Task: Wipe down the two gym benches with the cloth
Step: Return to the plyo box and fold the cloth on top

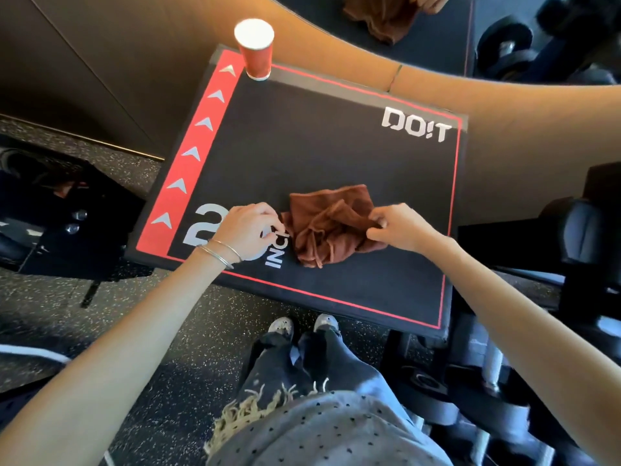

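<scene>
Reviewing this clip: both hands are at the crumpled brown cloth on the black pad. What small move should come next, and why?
Probably bunch the cloth into one hand's grip. It lies crumpled on the black pad; the right hand pinches one edge, the left hand fingers the other, and nothing is yet gathered for a wiping stroke.

Surface (302,156) showing black, thin red border line, red side band with white arrows, white lettering. Cloth (331,227) looking rust brown. Cup (257,50) showing red, white inside. Floor (188,331) showing black, pale-speckled. I'm wearing grey, dark-dotted fabric.
</scene>
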`<state>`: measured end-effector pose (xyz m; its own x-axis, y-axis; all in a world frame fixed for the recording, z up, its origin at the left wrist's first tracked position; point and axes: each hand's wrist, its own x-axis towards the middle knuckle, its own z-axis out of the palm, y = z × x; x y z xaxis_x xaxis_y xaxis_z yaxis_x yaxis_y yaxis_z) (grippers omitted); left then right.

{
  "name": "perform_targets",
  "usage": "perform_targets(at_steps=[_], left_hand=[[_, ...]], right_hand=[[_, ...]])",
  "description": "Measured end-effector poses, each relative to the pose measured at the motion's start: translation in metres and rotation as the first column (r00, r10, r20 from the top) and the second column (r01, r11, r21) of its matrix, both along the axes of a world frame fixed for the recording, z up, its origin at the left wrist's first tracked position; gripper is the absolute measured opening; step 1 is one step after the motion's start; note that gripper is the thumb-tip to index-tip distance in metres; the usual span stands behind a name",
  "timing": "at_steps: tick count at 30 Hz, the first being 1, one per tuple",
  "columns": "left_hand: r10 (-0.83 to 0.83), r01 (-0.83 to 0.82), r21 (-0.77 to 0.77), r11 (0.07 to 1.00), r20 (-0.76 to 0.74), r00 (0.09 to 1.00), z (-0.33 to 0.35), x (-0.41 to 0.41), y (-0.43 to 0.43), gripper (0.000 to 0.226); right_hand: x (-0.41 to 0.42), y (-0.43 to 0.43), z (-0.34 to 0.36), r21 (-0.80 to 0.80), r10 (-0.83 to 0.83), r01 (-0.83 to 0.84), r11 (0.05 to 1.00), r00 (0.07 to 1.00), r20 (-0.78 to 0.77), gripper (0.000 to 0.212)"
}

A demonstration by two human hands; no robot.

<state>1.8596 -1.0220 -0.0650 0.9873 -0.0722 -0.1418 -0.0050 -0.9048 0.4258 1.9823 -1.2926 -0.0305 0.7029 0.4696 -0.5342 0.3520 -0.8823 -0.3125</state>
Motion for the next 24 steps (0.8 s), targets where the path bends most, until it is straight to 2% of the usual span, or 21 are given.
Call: perform_targets(at_steps=[3,4,7,9,12,13,15,17,19,22,24], left_hand=[[0.004,-0.003,-0.025,1.0,0.043,0.999,-0.003,0.003,-0.014,0.016],[0.014,-0.012,-0.036,0.999,0.066,0.998,-0.003,0.006,-0.022,0.015],[-0.024,0.029,-0.03,0.999,0.129,0.991,0.001,0.017,-0.057,0.017],[-0.068,0.067,0.017,0.998,0.102,0.992,0.004,0.024,-0.081,0.033],[-0.036,0.046,0.137,0.989,-0.08,0.996,0.005,0.035,-0.1,0.058],[-0.019,0.042,0.177,0.983,-0.132,0.991,0.004,0.038,-0.103,0.057],[0.013,0.031,0.215,0.976,-0.203,0.979,0.005,0.043,-0.105,0.045],[0.052,-0.009,0.178,0.984,-0.243,0.969,0.006,0.048,-0.104,0.032],[0.088,-0.065,0.091,0.994,-0.279,0.956,0.009,0.05,-0.102,0.022],[0.198,-0.238,-0.089,0.967,-0.319,0.927,0.013,0.054,-0.095,0.005],[0.292,-0.347,-0.164,0.924,-0.283,0.913,0.014,0.059,-0.088,0.008]], right_hand=[[-0.014,-0.032,-0.006,-0.261,0.053,-0.073,0.962,0.995,-0.083,0.035],[-0.018,-0.038,-0.008,-0.264,0.06,-0.072,0.962,0.997,-0.054,0.042],[-0.028,-0.041,-0.01,-0.01,-0.03,0.032,0.999,0.989,0.144,0.054],[-0.03,-0.03,-0.011,0.134,-0.101,0.076,0.988,0.976,0.191,0.054],[-0.027,-0.012,-0.015,0.052,-0.07,0.061,0.997,0.981,0.183,0.039],[-0.024,-0.01,-0.017,0.033,-0.088,0.083,0.996,0.979,0.183,0.033],[-0.014,-0.012,-0.018,0.115,-0.235,0.218,0.969,0.959,0.16,0.026],[-0.001,-0.016,-0.019,0.277,-0.411,0.375,0.884,0.908,0.083,0.022],[0.01,-0.018,-0.021,0.375,-0.501,0.463,0.803,0.865,0.006,0.02],[0.016,-0.015,-0.031,0.348,-0.536,0.511,0.786,0.844,-0.028,0.017],[0.015,-0.012,-0.037,0.287,-0.546,0.523,0.803,0.838,0.0,0.017]])
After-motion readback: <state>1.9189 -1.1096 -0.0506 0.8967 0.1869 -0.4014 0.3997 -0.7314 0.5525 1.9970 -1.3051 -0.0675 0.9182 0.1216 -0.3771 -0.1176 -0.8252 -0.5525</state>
